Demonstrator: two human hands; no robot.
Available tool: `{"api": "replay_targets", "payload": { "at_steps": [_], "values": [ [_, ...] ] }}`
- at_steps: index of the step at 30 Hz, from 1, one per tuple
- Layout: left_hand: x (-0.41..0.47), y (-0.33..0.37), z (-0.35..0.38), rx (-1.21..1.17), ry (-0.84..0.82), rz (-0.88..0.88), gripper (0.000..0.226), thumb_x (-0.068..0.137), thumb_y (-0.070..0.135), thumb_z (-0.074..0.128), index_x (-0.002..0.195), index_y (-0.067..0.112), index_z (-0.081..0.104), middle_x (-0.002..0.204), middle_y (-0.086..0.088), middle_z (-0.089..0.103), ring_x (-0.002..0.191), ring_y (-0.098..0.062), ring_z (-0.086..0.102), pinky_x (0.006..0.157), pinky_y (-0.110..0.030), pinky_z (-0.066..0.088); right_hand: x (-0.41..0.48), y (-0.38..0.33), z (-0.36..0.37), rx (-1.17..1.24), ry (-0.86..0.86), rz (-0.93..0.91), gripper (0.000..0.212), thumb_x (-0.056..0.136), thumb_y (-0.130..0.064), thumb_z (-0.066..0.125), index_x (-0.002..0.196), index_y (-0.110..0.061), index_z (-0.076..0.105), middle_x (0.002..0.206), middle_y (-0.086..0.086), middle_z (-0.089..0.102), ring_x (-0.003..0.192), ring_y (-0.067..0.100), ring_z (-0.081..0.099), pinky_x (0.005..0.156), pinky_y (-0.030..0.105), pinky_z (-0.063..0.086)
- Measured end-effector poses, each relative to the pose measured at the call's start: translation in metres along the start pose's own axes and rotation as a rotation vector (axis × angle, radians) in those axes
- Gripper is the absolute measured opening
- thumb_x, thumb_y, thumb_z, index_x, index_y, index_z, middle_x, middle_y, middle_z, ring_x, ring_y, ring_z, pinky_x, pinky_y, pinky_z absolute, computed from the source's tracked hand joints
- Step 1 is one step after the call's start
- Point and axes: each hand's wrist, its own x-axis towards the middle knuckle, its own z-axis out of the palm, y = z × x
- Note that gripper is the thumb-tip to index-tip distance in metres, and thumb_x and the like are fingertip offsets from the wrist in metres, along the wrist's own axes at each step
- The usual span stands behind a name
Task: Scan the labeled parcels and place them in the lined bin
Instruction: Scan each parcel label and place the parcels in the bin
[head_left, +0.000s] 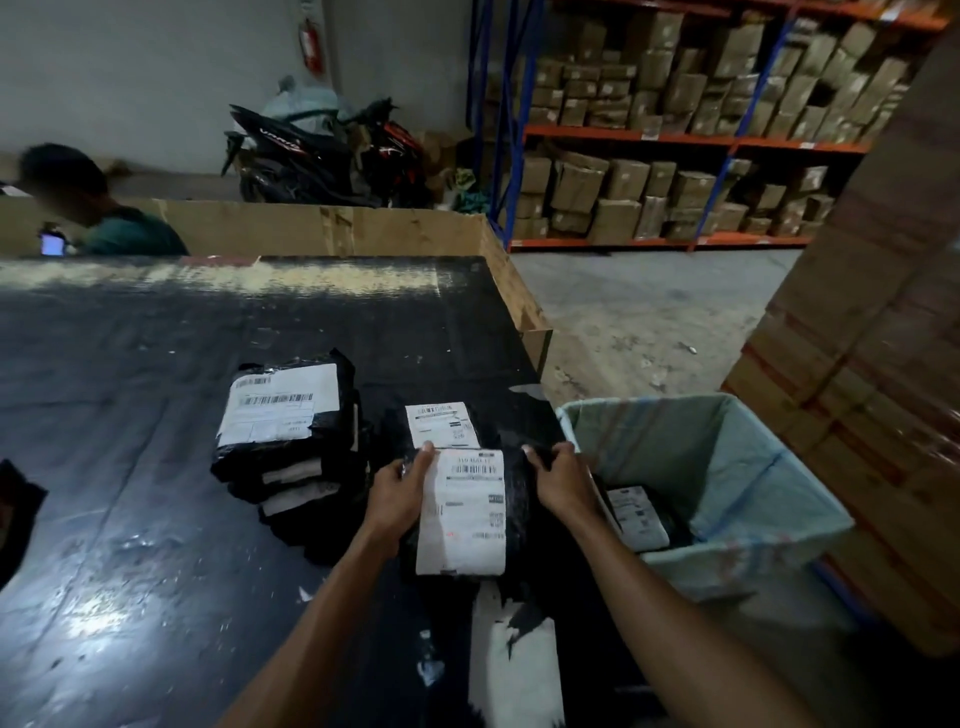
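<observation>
I hold a black parcel (467, 512) with a long white label face up, near the table's right edge. My left hand (400, 493) grips its left side and my right hand (563, 480) grips its right side. A small red dot of light shows on the label's lower part. Just behind it lies another black parcel (441, 423) with a white label. To the left stands a stack of labeled black parcels (288, 431). The lined bin (727, 467), with a pale blue-green liner, stands to the right of the table and holds a labeled parcel (636, 517).
The black table (156, 519) spreads left and forward. A seated person (104, 218) with a lit phone is at the far left. Stacked cartons (872, 364) rise right of the bin. Shelves of boxes (675, 156) and a motorbike (322, 150) stand behind.
</observation>
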Motion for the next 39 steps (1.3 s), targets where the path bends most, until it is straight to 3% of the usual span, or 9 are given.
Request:
{"api": "replay_targets", "payload": {
  "at_steps": [2, 4, 8, 12, 16, 23, 27, 32, 39],
  "values": [
    [-0.007, -0.017, 0.000, 0.052, 0.022, -0.019, 0.037, 0.095, 0.046, 0.061, 0.093, 0.013, 0.077, 0.089, -0.003, 0.080, 0.090, -0.022, 0.076, 0.087, -0.044, 0.060, 0.002, 0.006, 0.009, -0.127, -0.132, 0.048, 0.056, 0.093, -0.041, 0.062, 0.135, -0.005, 0.049, 0.137, 0.022, 0.058, 0.127, 0.038, 0.056, 0.103, 0.043, 0.046],
    [-0.013, -0.030, -0.002, 0.066, 0.054, -0.032, 0.042, 0.094, 0.052, 0.059, 0.094, 0.014, 0.076, 0.090, -0.001, 0.080, 0.092, -0.022, 0.076, 0.087, -0.043, 0.060, -0.001, 0.002, 0.007, -0.066, -0.159, 0.096, 0.060, 0.084, -0.043, 0.073, 0.125, -0.002, 0.059, 0.127, 0.021, 0.065, 0.119, 0.036, 0.063, 0.094, 0.039, 0.050],
    [-0.020, -0.041, -0.009, 0.183, 0.137, -0.011, 0.083, 0.083, 0.079, 0.046, 0.112, 0.006, 0.072, 0.108, -0.009, 0.076, 0.104, -0.026, 0.071, 0.094, -0.044, 0.056, -0.019, -0.011, -0.015, 0.174, -0.151, 0.107, 0.024, 0.083, -0.019, 0.075, 0.096, -0.003, 0.063, 0.079, 0.008, 0.068, 0.073, 0.027, 0.069, 0.066, 0.040, 0.060],
    [-0.026, -0.041, -0.007, 0.271, 0.192, 0.002, 0.071, 0.099, 0.060, 0.042, 0.117, -0.003, 0.068, 0.121, -0.024, 0.068, 0.115, -0.039, 0.063, 0.095, -0.039, 0.048, -0.046, -0.027, -0.040, 0.195, -0.249, 0.003, 0.016, 0.088, -0.022, 0.070, 0.081, -0.008, 0.065, 0.061, 0.008, 0.065, 0.045, 0.016, 0.057, 0.050, 0.028, 0.048],
    [-0.026, -0.043, -0.009, 0.291, 0.177, 0.018, 0.072, 0.097, 0.064, 0.040, 0.116, 0.001, 0.068, 0.123, -0.025, 0.067, 0.117, -0.041, 0.061, 0.100, -0.045, 0.048, -0.086, -0.052, -0.050, 0.132, -0.525, -0.047, 0.028, 0.097, -0.035, 0.061, 0.092, -0.008, 0.069, 0.066, 0.007, 0.068, 0.051, 0.015, 0.060, 0.056, 0.027, 0.051],
    [-0.036, -0.043, -0.007, 0.261, 0.150, 0.045, 0.056, 0.103, 0.051, 0.039, 0.113, 0.004, 0.068, 0.109, -0.013, 0.069, 0.101, -0.030, 0.064, 0.085, -0.036, 0.044, -0.122, -0.087, -0.077, 0.079, -0.527, -0.077, 0.039, 0.096, -0.036, 0.057, 0.114, -0.001, 0.061, 0.078, 0.014, 0.074, 0.064, 0.025, 0.076, 0.072, 0.041, 0.063],
    [-0.040, -0.044, -0.008, 0.255, 0.134, 0.053, 0.058, 0.102, 0.057, 0.036, 0.114, 0.011, 0.068, 0.108, -0.002, 0.070, 0.101, -0.023, 0.065, 0.087, -0.036, 0.047, -0.123, -0.103, -0.106, 0.112, -0.483, -0.117, 0.036, 0.095, -0.034, 0.058, 0.105, 0.000, 0.063, 0.068, 0.015, 0.074, 0.056, 0.027, 0.074, 0.058, 0.031, 0.051],
    [-0.026, -0.061, -0.012, 0.238, 0.141, 0.036, 0.082, 0.084, 0.085, 0.031, 0.118, 0.020, 0.068, 0.111, -0.004, 0.074, 0.104, -0.025, 0.068, 0.098, -0.050, 0.051, -0.126, -0.103, -0.110, 0.072, -0.502, -0.141, 0.027, 0.097, -0.028, 0.056, 0.077, -0.011, 0.060, 0.071, 0.018, 0.075, 0.057, 0.027, 0.074, 0.056, 0.032, 0.054],
    [-0.034, -0.048, -0.010, 0.249, 0.164, 0.035, 0.068, 0.092, 0.070, 0.037, 0.116, 0.015, 0.069, 0.115, -0.011, 0.072, 0.109, -0.029, 0.065, 0.099, -0.046, 0.049, -0.115, -0.089, -0.093, 0.121, -0.514, -0.085, 0.033, 0.094, -0.033, 0.059, 0.085, -0.001, 0.058, 0.070, 0.020, 0.075, 0.060, 0.032, 0.075, 0.060, 0.035, 0.054]
  ]
}}
